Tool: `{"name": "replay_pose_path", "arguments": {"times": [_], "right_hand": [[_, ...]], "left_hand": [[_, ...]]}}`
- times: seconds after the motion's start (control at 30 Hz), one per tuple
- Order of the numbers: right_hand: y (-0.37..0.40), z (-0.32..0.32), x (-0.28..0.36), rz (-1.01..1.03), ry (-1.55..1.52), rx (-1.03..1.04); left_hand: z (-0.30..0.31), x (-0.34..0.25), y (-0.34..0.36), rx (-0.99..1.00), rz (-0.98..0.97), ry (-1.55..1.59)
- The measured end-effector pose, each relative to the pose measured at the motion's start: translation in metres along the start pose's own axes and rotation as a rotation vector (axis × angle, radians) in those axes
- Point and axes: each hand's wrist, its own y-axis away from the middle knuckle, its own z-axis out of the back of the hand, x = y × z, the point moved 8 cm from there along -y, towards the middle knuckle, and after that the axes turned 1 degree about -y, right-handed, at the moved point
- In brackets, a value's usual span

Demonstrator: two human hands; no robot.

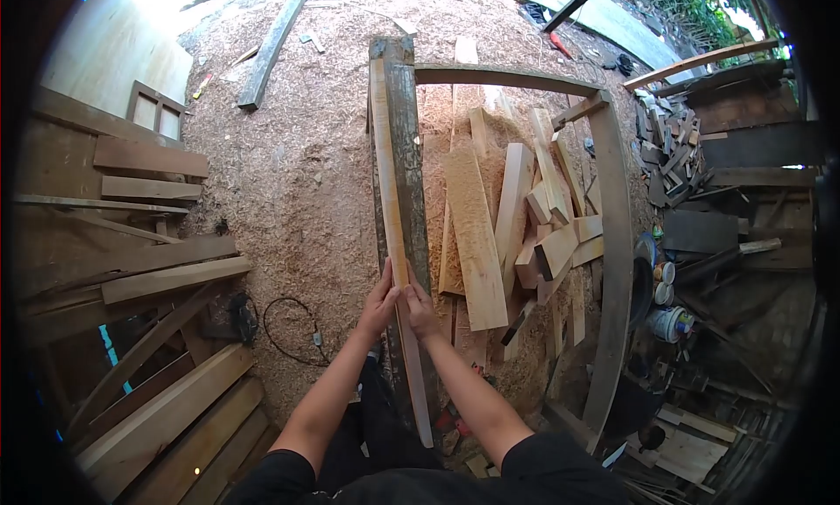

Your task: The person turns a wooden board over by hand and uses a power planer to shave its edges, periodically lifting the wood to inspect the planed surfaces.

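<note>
Board (390,190) lies along beam (408,155), left hand (380,304) and right hand (420,311) curled snugly round its edges; likely steadying, so any shift wants even two-handed grip.

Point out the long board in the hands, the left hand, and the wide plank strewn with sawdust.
Long board (390,181): head view, pale surface of its far half.
Left hand (378,305): head view, middle of the hand.
Wide plank (477,242): head view, its sawdust-strewn face.
</note>
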Motion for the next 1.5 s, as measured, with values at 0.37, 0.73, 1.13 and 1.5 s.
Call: {"name": "replay_pose_path", "arguments": {"times": [0.37,0.73,1.13,1.5], "right_hand": [[-0.076,-0.007,0.024,0.191,0.095,-0.043],[0.039,0.065,0.031,0.152,0.395,-0.388],[0.395,0.282,-0.178,-0.572,0.623,-1.037],[0.411,0.25,-0.244,-0.592,-0.537,-0.896]], "left_hand": [[0.025,-0.027,-0.07,0.016,0.034,-0.002],[0.024,0.019,-0.026,-0.05,-0.016,-0.076],[-0.048,0.195,0.323,0.304,0.449,-0.293],[-0.057,0.164,0.421,0.847,0.464,-0.854]]}}
